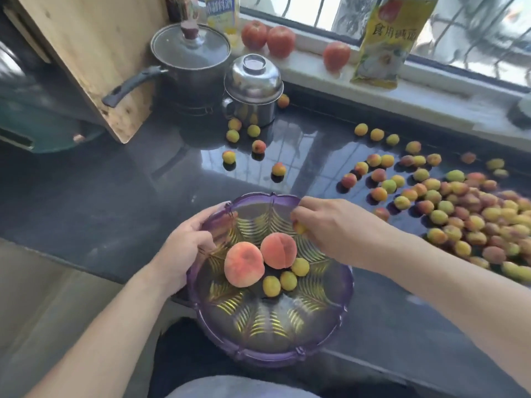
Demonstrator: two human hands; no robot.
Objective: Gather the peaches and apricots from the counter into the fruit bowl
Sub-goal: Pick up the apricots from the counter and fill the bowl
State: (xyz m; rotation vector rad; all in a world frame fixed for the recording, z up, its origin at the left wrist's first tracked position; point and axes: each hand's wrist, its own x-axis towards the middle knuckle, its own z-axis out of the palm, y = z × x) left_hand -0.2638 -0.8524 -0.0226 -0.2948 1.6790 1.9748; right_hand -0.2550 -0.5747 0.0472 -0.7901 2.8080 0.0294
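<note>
While the dark surface (pixel 115 202) carries scattered apricots (pixel 459 225), the purple fruit bowl (pixel 258 334) at its near edge holds two peaches (pixel 244 264) and three small apricots. The left hand (pixel 184 248) grips the bowl's rim; the right hand (pixel 336 228) pinches one apricot (pixel 300 228) above it. Three tomatoes (pixel 281 41) line the windowsill beside a yellow packet (pixel 385 41) with Chinese writing.
</note>
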